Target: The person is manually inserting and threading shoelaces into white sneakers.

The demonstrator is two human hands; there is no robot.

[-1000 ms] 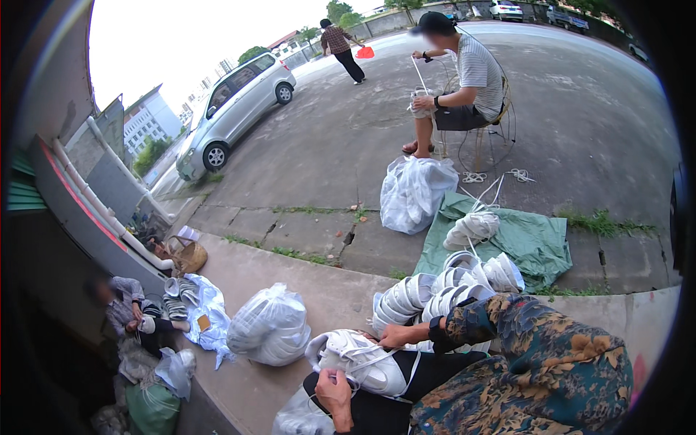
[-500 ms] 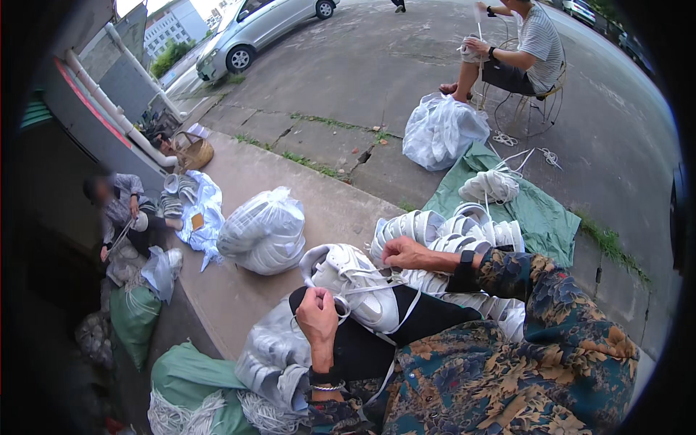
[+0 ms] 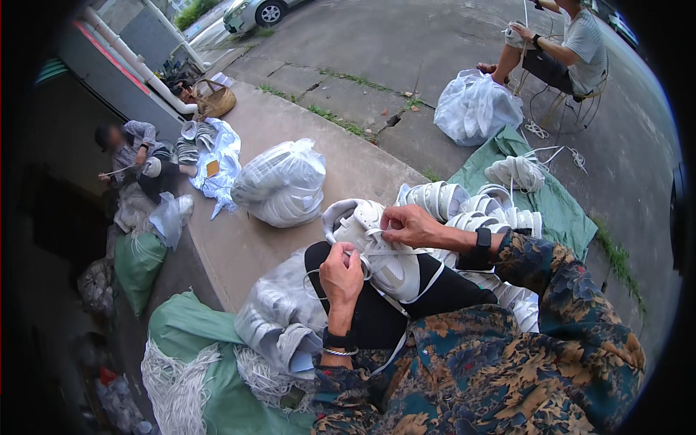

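Note:
A white sneaker upper [image 3: 395, 274] rests on my black-clad thigh, its collar pointing away and to the left. White lace runs across its front, and one length of lace [image 3: 429, 287] hangs down over the side. My left hand [image 3: 341, 278] is closed in a pinch on the lace at the upper's left side, a loop showing by the fingers. On the right, my right hand [image 3: 412, 226] reaches over the eyelets with thumb and forefinger together on the lace. Stacked white shoe uppers [image 3: 438, 199] lie just beyond my right forearm.
A clear bag of uppers [image 3: 283, 188] stands ahead; another lies by my left forearm. Lace bundles [image 3: 177, 377] lie on a green sack [image 3: 232, 395] at lower left. A person [image 3: 138, 152] sits at left, another [image 3: 573, 54] at far right, near a green sheet [image 3: 562, 214].
My right hand has moved left and in to the eyelets, closer to my left hand. The view has shifted, so the surroundings sit lower and further right.

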